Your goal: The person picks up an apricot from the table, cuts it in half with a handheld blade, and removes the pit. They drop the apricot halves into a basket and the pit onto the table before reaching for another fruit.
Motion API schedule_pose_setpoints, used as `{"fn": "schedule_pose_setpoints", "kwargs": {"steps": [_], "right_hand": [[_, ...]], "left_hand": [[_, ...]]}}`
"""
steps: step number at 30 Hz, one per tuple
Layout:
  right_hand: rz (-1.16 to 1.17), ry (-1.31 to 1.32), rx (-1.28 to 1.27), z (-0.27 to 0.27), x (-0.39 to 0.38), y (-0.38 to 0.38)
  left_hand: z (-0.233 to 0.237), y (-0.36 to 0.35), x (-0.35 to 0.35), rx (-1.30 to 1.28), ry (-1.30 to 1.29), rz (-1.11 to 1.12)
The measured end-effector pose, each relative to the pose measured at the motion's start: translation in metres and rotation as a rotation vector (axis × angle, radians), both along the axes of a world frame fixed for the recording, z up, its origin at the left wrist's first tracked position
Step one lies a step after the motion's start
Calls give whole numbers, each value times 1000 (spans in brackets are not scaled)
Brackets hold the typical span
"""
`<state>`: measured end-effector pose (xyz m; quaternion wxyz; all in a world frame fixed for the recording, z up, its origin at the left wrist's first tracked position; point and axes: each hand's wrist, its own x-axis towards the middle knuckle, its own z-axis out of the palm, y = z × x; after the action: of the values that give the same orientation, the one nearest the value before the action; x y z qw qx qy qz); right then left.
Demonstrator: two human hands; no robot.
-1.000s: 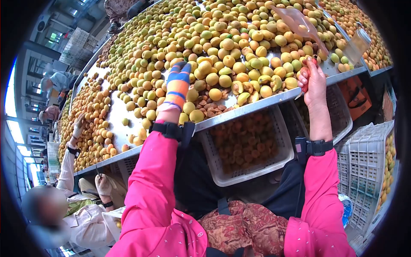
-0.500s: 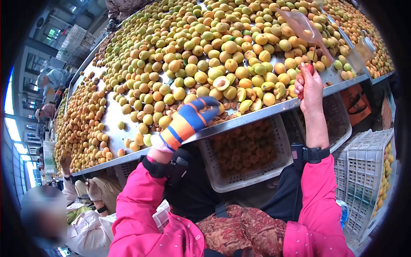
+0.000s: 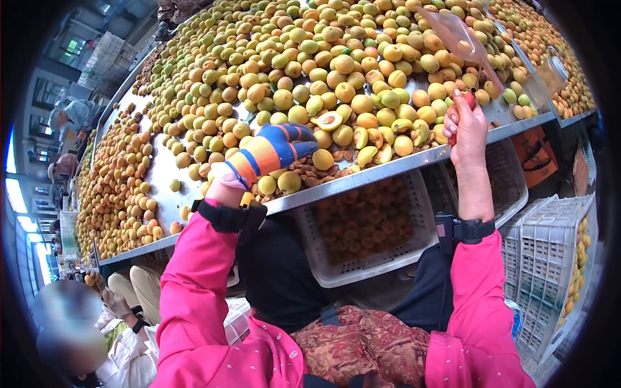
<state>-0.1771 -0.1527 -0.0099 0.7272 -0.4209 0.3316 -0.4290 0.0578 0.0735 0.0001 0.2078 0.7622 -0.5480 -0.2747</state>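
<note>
My left hand (image 3: 277, 154), in an orange and blue glove, reaches over the apricots near the table's front edge. Its fingers are stretched and slightly apart, with no fruit visible between them. A halved apricot (image 3: 329, 120) lies cut side up just right of its fingertips, its pit showing. My bare right hand (image 3: 467, 132) is closed round a small red-handled knife (image 3: 470, 98), held upright above the table edge. The blade is thin and hard to make out against the fruit. Cut apricot pieces (image 3: 367, 155) and brown pits (image 3: 314, 176) lie between my hands.
Whole apricots (image 3: 278, 64) cover much of the metal table (image 3: 169, 194). A clear plastic scoop-like piece (image 3: 462, 39) rests on them. Below the edge stands a white crate (image 3: 352, 277) of apricots; more crates (image 3: 546, 258) stand at right. A co-worker's hands (image 3: 116, 302) show at lower left.
My left hand has moved left and slightly up over the fruit. The right hand stays almost in place with the knife. The co-worker's hands at left have come closer together.
</note>
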Motion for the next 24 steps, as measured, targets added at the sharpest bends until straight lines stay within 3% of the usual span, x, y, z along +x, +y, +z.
{"fn": "schedule_pose_setpoints", "kwargs": {"steps": [2,4,8,10,12,15,16,18,19,20,23,24], "right_hand": [[-15,-12,-16,2,2,3],[-37,-11,-41,2,4,4],[-65,-10,-16,0,-1,1],[-49,-22,17,0,-2,1],[-52,-17,7,0,-3,0],[-41,-16,39,6,-5,-1],[-36,-22,51,8,-6,-1],[-38,-30,45,10,-7,1],[-26,-31,28,9,-7,-1],[-28,-32,22,11,-8,1],[-36,-40,43,12,-13,-2],[-39,-43,43,12,-16,-2]], "left_hand": [[25,-17,-22,92,49,167],[14,-50,-35,-108,157,231],[-18,-114,-56,-351,-75,96],[-33,-141,-62,-509,-312,-11],[-44,-151,-64,-441,-404,-153],[-19,-142,-65,-211,-600,-110],[-13,-135,-61,-77,-528,-106],[-10,-135,-57,-112,-603,-146],[-10,-140,-61,-246,-640,-124],[-12,-151,-60,-259,-560,-146],[-31,-186,-59,-255,-517,-300],[-34,-199,-59,-176,-657,-390]]}}
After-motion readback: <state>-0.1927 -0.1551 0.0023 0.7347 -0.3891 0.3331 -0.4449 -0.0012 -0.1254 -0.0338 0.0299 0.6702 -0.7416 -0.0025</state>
